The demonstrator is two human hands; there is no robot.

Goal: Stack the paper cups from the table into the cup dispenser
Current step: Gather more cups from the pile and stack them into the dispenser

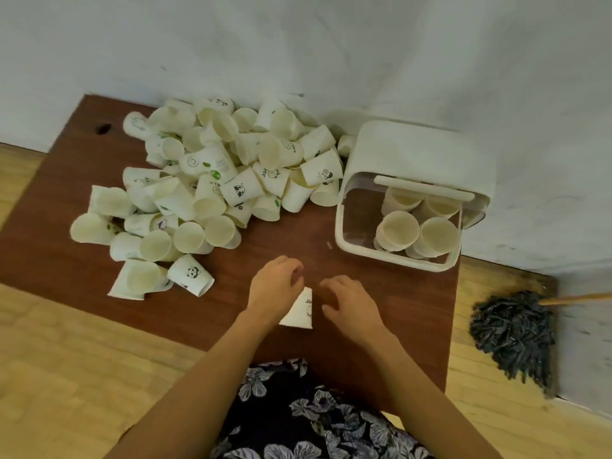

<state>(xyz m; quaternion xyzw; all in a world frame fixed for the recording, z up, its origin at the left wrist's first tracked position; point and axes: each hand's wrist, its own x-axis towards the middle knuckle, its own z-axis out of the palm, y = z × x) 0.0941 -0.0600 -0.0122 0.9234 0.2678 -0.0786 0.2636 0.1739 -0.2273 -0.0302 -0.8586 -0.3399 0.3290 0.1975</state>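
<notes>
1. Head view looks down on a brown desk (381,326) set against a pale wall (298,44); we see both our bare arms reaching out over its near edge.
2. Our left hand (275,286) sits at the near middle of the desk; its fingers are curled, and it touches the narrow end of one paper cup (299,311); whether the fingers truly pinch that cup we cannot tell, since the hand hides the contact.
3. That cup lies tilted between our two hands, its wide rim toward us, with printed letters on its side.
4. Our right hand (352,301) hovers just right of the cup; its fingers are loosely bent and spread, holding nothing.
5. A big pile of paper cups (212,180) covers the far left and middle of the desk; most lie on their sides, some with panda or green leaf prints.
6. The white cup dispenser (414,154) stands at the far right of the desk, just beside the pile; its clear front section holds four cup stacks (417,223), rims up.
7. A dark mop head (513,339) rests on the wooden floor (66,359), right of the desk; a floral garment (298,419) shows at the near edge.
</notes>
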